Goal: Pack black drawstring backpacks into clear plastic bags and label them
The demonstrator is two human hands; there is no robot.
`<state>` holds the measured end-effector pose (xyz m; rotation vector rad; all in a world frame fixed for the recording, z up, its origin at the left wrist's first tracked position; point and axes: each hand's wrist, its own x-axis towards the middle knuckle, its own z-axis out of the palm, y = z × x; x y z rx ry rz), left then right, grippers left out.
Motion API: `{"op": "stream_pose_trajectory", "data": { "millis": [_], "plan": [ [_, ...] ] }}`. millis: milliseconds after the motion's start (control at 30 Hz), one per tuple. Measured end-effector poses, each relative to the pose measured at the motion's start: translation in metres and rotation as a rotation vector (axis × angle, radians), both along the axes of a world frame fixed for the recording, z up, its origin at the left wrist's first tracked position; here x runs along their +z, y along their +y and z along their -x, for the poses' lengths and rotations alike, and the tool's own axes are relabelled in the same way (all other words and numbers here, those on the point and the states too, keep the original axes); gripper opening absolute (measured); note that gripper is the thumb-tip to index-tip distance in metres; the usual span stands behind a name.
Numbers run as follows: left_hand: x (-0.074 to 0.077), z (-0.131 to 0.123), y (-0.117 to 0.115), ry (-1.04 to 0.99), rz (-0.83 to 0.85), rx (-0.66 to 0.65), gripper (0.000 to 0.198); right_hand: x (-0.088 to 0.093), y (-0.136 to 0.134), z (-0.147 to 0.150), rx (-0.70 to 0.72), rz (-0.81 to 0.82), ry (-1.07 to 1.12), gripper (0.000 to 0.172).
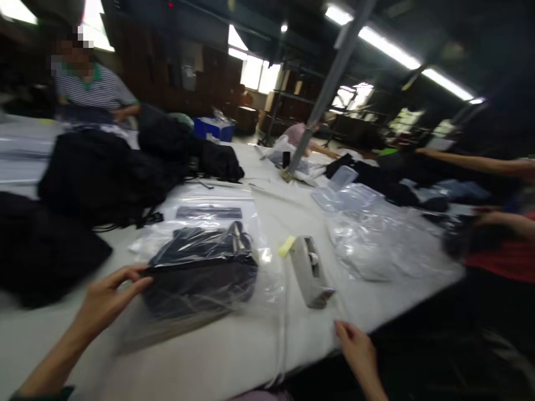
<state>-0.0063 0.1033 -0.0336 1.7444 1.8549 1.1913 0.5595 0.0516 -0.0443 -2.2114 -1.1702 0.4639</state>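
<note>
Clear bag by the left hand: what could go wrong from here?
The left hand is only at one edge of the clear bag, which may twist. The tape dispenser stands close by and might snag it. Loose bags lie near the edge of the table and could slide off.

Before you stretches a white counter (234, 356), its near edge slanting away to your right. Directly ahead of you, a clear plastic bag (196, 284) lies flat on it, dark folded fabric inside. Just right of that you have a pale tape dispenser (311, 273), a yellow strip (287, 247) at its far end. Farther right spread crumpled clear bags (376, 245); to your left, black fabric heaps (96, 178) cover the surface.
</note>
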Motion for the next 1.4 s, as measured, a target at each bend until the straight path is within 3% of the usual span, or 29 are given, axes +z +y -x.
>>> {"op": "stream_pose_trajectory", "data": {
  "millis": [67,133,233,300,367,433,533,600,667,800,833,967,1067,1200,1300,1400],
  "plan": [
    [0.015,-0.006,0.001,-0.109,0.002,-0.077,0.034,0.015,0.011,0.005,0.081,0.024,-0.073,0.046],
    [0.023,-0.008,0.005,-0.145,-0.002,-0.104,0.031,0.038,0.032,0.028,0.275,-0.083,-0.167,0.039],
    [0.024,-0.006,0.006,-0.154,-0.015,-0.108,0.028,0.096,0.058,0.099,0.837,-0.359,-0.222,0.024],
    [0.024,-0.006,0.004,-0.171,-0.031,-0.126,0.026,0.142,0.068,0.160,1.272,-0.441,-0.213,0.018],
    [0.025,-0.006,0.003,-0.187,-0.053,-0.146,0.024,0.181,0.077,0.221,1.655,-0.393,-0.203,0.019],
    [0.027,-0.007,0.003,-0.198,-0.075,-0.158,0.023,0.206,0.089,0.274,1.926,-0.274,-0.218,0.020],
    [0.027,-0.005,0.007,-0.207,-0.096,-0.163,0.020,0.209,0.111,0.336,2.125,-0.133,-0.402,0.017],
    [0.026,-0.004,0.009,-0.210,-0.101,-0.170,0.019,0.196,0.125,0.366,2.123,-0.119,-0.620,0.015],
    [0.025,-0.001,0.010,-0.209,-0.104,-0.180,0.020,0.178,0.134,0.386,2.021,-0.111,-0.882,0.016],
    [0.027,0.002,0.010,-0.185,-0.096,-0.200,0.017,0.155,0.136,0.404,1.835,-0.104,-1.163,0.018],
    [0.028,0.002,0.011,-0.172,-0.089,-0.204,0.015,0.153,0.135,0.405,1.834,-0.110,-1.171,0.017],
    [0.033,-0.003,0.021,-0.076,-0.065,-0.216,0.043,0.145,0.135,0.404,1.833,-0.161,-1.174,0.014],
    [0.035,-0.009,0.031,0.011,-0.060,-0.239,0.021,0.140,0.140,0.400,1.847,-0.213,-1.161,0.012],
    [0.037,-0.010,0.037,0.061,-0.051,-0.279,0.022,0.137,0.144,0.392,1.878,-0.235,-1.067,0.016],
    [0.037,-0.009,0.038,0.059,-0.039,-0.306,0.021,0.140,0.151,0.390,1.818,-0.211,-1.023,0.013],
    [0.035,-0.007,0.041,0.048,-0.017,-0.337,0.020,0.149,0.173,0.393,1.712,-0.209,-0.989,0.034]
  ]
}}
